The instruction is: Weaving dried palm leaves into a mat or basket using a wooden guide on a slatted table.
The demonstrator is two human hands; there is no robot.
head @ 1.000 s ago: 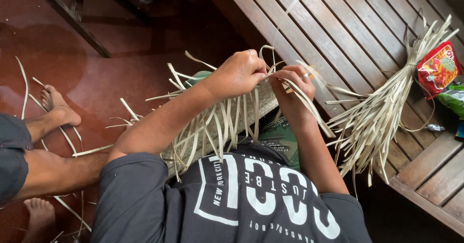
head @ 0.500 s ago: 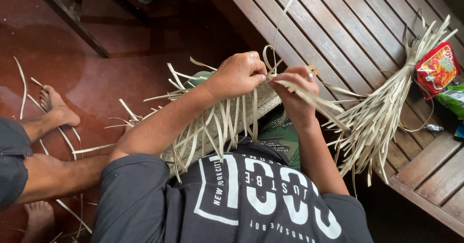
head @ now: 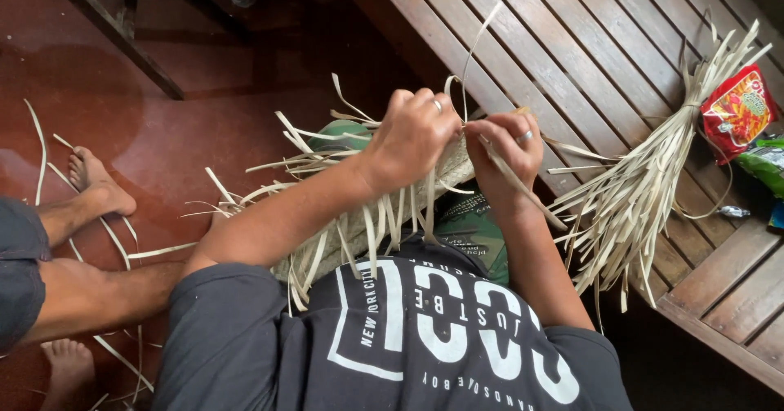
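A half-woven mat of pale leaf strips [head: 343,223] lies across my lap, its loose ends fanning toward my chest and to the left. My left hand [head: 415,136] presses down on the mat's upper edge, fingers closed on strips there. My right hand [head: 508,149], with a ring on one finger, pinches a single strip [head: 523,186] that runs down to the right. Both hands meet at the same spot on the weave. The woven edge under my hands is mostly hidden.
A tied bundle of loose strips [head: 645,182] lies on the slatted wooden bench [head: 588,43] at right, beside red [head: 739,113] and green snack packets [head: 763,166]. Another person's bare legs and feet [head: 90,186] rest on the red floor at left, among scattered strips.
My left hand has shifted up and right and tightened onto the weave. The several strips my right hand held have dropped away, leaving one thin strip pinched.
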